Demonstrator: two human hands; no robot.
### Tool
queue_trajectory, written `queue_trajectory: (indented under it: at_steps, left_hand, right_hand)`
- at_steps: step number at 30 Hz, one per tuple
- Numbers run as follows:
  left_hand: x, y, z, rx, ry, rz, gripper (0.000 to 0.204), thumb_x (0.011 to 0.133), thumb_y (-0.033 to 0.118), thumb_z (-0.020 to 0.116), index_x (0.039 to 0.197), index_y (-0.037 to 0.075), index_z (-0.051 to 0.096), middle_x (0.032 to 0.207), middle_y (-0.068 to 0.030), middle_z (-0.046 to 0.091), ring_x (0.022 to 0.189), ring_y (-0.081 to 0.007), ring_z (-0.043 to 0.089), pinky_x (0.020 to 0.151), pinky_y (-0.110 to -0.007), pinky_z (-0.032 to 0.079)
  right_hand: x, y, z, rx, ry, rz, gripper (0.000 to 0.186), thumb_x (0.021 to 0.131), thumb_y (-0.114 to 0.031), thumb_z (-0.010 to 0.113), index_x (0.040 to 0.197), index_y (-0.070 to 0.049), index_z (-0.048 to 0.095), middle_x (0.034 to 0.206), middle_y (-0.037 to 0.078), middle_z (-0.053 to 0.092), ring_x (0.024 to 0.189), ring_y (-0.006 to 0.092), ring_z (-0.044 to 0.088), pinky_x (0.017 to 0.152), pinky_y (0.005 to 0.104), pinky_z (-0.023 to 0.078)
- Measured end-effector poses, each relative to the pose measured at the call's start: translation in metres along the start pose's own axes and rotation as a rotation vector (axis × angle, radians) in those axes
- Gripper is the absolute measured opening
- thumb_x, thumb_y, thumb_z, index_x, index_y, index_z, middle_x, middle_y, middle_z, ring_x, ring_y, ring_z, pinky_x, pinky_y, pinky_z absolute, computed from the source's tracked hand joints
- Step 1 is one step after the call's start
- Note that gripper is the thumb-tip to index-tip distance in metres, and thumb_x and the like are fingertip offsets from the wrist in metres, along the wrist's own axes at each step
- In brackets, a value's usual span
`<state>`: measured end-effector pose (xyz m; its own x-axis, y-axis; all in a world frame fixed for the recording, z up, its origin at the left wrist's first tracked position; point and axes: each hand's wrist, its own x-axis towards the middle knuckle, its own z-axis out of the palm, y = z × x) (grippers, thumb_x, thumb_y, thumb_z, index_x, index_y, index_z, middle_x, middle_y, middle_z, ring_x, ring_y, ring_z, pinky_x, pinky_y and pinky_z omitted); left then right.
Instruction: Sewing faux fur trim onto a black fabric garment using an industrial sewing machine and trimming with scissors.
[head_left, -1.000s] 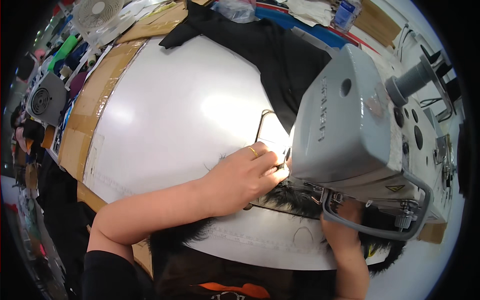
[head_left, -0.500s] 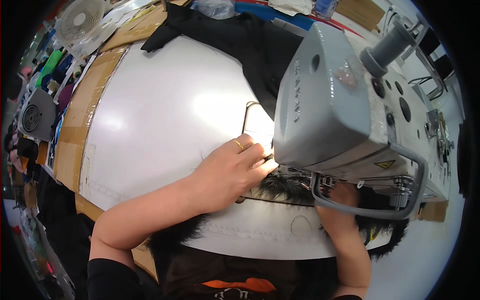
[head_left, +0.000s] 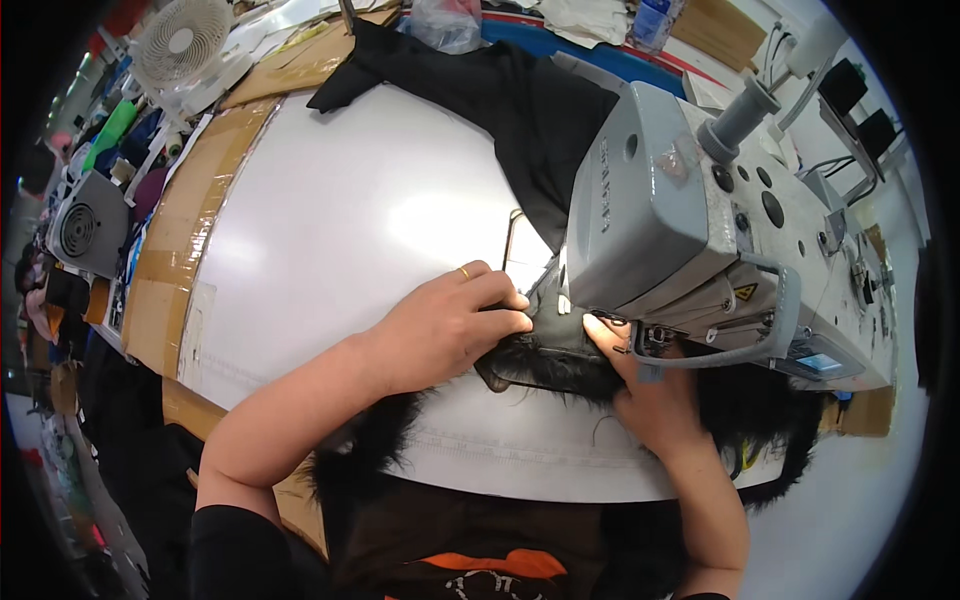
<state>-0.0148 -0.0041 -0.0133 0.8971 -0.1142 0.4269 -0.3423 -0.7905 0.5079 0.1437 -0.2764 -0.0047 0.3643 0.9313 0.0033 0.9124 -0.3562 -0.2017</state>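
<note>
A piece of black fur fabric (head_left: pixel 565 372), with a smooth dark backing (head_left: pixel 558 322) showing, lies on the white table at the needle area of a grey sewing machine (head_left: pixel 640 215). My left hand (head_left: pixel 445 330), wearing a gold ring, pinches the fabric's left edge between thumb and bent fingers. On the machine side, my right hand (head_left: pixel 655 395) presses the fabric with one digit stretched out flat. Its other fingers are partly hidden behind the machine's grey guard bar (head_left: pixel 785 320). The needle itself cannot be made out.
Black cloth (head_left: pixel 500 90) lies across the table's far side, against the machine. Brown cardboard (head_left: pixel 175 235) runs along the left edge. A white fan (head_left: pixel 185 45) stands far left, near a grey box with a round grille (head_left: pixel 85 230). More black fur (head_left: pixel 370 440) hangs over the near edge.
My right hand has come left out from under the machine head, its stretched digit now on the fabric. More dark backing shows between the hands. The left hand keeps its pinch. The whole view has shifted slightly.
</note>
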Motion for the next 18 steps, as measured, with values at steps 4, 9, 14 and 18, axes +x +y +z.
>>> queue_trajectory:
  at_steps: [4,9,14,18]
  left_hand:
    - [0.006,0.000,-0.006,0.055,-0.020,0.028,0.036,0.079,-0.004,0.076,0.113,0.008,0.073,0.114,-0.0078,0.066,0.105,-0.0316,0.064,0.090,-0.040,0.055]
    - [0.006,0.001,-0.004,0.157,0.102,-0.191,0.029,0.083,-0.002,0.075,0.111,0.005,0.070,0.115,-0.0108,0.065,0.107,-0.0342,0.064,0.091,-0.044,0.054]
    - [0.017,-0.005,-0.008,0.252,0.046,-0.086,0.028,0.083,-0.003,0.072,0.109,0.005,0.067,0.111,-0.0118,0.065,0.099,-0.0366,0.062,0.085,-0.048,0.051]
    - [0.015,-0.007,-0.006,0.166,0.088,-0.090,0.023,0.087,-0.005,0.069,0.108,0.004,0.066,0.104,-0.0133,0.066,0.099,-0.0380,0.064,0.086,-0.047,0.052]
  right_hand:
    - [-0.008,-0.003,0.004,0.018,0.054,-0.023,0.074,0.072,0.006,0.067,0.143,-0.014,0.065,0.141,0.013,0.065,0.130,0.0389,0.059,0.112,0.0484,0.047]
    - [-0.047,-0.054,-0.035,0.048,0.240,-0.048,0.060,0.069,0.000,0.076,0.129,-0.009,0.071,0.137,0.015,0.069,0.125,0.0394,0.063,0.108,0.0491,0.052]
    - [-0.152,-0.028,-0.035,0.139,0.673,0.208,0.031,0.086,0.002,0.075,0.117,-0.003,0.072,0.120,0.017,0.073,0.107,0.0362,0.071,0.098,0.0454,0.055]
    - [-0.165,0.006,-0.041,-0.070,0.556,0.688,0.026,0.097,-0.004,0.070,0.121,0.003,0.062,0.117,0.026,0.069,0.110,0.0469,0.067,0.096,0.0460,0.054]
